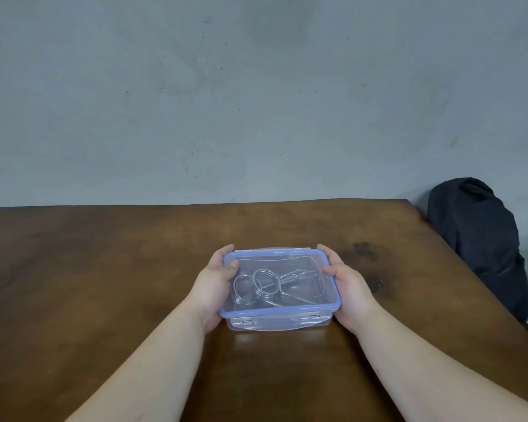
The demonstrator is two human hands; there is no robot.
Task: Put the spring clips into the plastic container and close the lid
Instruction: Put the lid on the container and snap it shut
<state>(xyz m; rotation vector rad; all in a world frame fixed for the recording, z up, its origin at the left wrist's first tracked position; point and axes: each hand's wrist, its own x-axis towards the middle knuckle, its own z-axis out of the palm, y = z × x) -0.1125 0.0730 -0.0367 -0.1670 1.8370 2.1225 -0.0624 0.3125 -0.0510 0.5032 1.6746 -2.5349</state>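
Two bare forearms run up from the bottom edge of the view, with no sleeve showing anywhere along them. Neither wrist carries a watch, band or bracelet. The left hand [215, 283] and the right hand [346, 286] are ungloved, and no ring shows on the fingers [328, 254] that are in view. The nails that show are short and unpainted, the thumbnails plain

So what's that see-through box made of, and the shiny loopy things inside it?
The container looks like clear, glossy plastic: you can see straight through its walls. Its lid is clear too, with a blue rim that may be softer plastic or rubber. The spring clips look like bright, polished metal wire: thin silvery coils that catch the light.
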